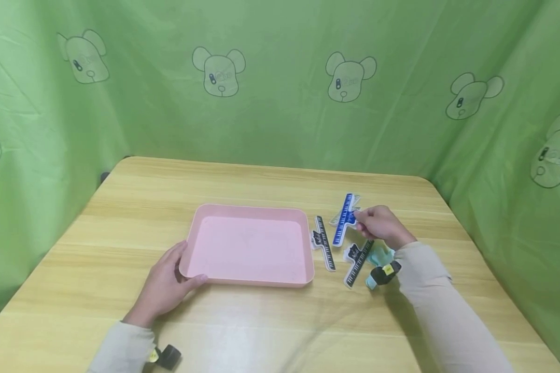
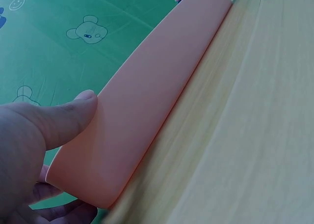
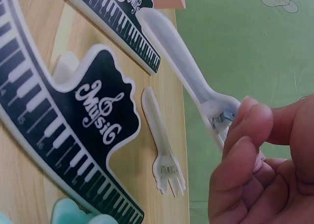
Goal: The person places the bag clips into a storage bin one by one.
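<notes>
My right hand (image 1: pixel 383 224) pinches a blue piano-keyboard music clip (image 1: pixel 343 223) by its tab. The right wrist view shows that clip's white edge (image 3: pixel 179 54) and metal spring, raised over the table. Beneath it lies a white-edged clip (image 3: pixel 161 135). Two black keyboard clips marked "Music" lie nearby, one black clip (image 1: pixel 325 244) beside the tray and another black clip (image 1: pixel 358 263) closer to me. With my left hand (image 1: pixel 165 282) I grip the near left corner of a pink tray (image 1: pixel 249 209), thumb on its near wall (image 2: pixel 132 106). Nothing lies inside the tray.
A teal object (image 1: pixel 381 254) sits by the right wrist, partly hidden by the wrist camera (image 1: pixel 385 273). The wooden table (image 1: pixel 242 331) has rounded far corners. Green curtains (image 1: pixel 280 129) with bear prints hang behind it and on both sides.
</notes>
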The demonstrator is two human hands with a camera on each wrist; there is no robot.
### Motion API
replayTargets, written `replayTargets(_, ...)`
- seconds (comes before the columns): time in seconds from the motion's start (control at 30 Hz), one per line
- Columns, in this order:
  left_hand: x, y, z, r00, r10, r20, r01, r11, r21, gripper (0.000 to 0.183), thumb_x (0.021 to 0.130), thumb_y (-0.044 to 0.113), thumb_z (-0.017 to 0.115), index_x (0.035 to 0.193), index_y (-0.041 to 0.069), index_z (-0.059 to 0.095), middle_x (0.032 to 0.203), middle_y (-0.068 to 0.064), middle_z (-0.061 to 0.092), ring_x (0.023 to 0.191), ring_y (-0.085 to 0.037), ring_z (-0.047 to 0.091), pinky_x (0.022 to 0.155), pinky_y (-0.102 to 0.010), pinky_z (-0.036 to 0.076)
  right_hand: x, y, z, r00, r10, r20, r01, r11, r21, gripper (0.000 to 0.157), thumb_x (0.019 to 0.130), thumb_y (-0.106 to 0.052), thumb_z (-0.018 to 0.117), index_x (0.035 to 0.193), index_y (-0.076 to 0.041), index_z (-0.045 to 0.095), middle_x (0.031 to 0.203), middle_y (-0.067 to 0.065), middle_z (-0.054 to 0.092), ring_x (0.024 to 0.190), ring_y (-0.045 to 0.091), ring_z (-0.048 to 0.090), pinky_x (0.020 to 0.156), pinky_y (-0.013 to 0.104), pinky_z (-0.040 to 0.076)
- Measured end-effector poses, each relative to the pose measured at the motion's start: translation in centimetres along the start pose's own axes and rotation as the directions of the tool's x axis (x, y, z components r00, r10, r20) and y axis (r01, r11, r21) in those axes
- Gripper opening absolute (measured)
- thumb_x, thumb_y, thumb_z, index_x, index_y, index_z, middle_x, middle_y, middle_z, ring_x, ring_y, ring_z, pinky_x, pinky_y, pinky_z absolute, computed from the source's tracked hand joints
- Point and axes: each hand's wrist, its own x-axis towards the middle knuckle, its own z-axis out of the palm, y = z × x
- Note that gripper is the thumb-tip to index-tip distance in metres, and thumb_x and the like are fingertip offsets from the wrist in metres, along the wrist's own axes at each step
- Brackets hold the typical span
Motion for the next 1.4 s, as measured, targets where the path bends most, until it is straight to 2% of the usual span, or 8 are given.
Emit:
replayTargets(0.37,0.0,-0.1,0.0,1.0,-0.001,0.003,0.001,1.0,0.009,0.091,0.079,0.038,0.08,0.145,-0.006,0.035,0.147,-0.026,0.037,0.132,-0.046,0.037,0.108,-0.059,0.031,0.0,-0.3,0.3,1.0,0.002,0.009,-0.002,1.0,-0.005,0.03,0.104,-0.022,0.043,0.097,0.002,0.058,0.078,0.006,0.058,0.063,0.01,0.051,0.058,0.024,0.049)
replayTargets(0.73,0.0,-0.1,0.0,1.0,0.008,-0.002,-0.008,1.0,0.006,0.09,0.079,0.038,0.08,0.144,-0.005,0.037,0.146,-0.025,0.038,0.132,-0.045,0.037,0.108,-0.059,0.031,0.0,-0.7,0.9,0.999,-0.029,0.024,0.028,1.0,0.01,0.028,0.103,-0.021,0.044,0.095,0.002,0.058,0.075,0.005,0.058,0.059,0.009,0.048,0.052,0.021,0.043)
replayTargets(1.13,0.0,-0.2,0.0,1.0,0.012,-0.003,-0.012,1.0,0.008,0.087,0.079,0.037,0.08,0.144,-0.004,0.038,0.146,-0.024,0.04,0.131,-0.044,0.038,0.107,-0.059,0.032,0.2,-0.8,1.1,0.998,-0.049,0.034,0.049,0.999,0.022,0.027,0.103,-0.021,0.045,0.093,0.002,0.058,0.074,0.004,0.057,0.06,0.01,0.049,0.054,0.023,0.045)
replayTargets(1.4,0.1,-0.3,0.1,1.0,0.019,-0.007,-0.019,1.0,0.009,0.087,0.079,0.037,0.08,0.144,-0.004,0.039,0.146,-0.024,0.04,0.131,-0.044,0.038,0.107,-0.06,0.031,0.0,-1.4,1.4,0.998,-0.047,0.032,0.046,0.999,0.025,0.026,0.103,-0.019,0.044,0.099,0.003,0.058,0.075,0.004,0.057,0.06,0.009,0.049,0.054,0.022,0.046)
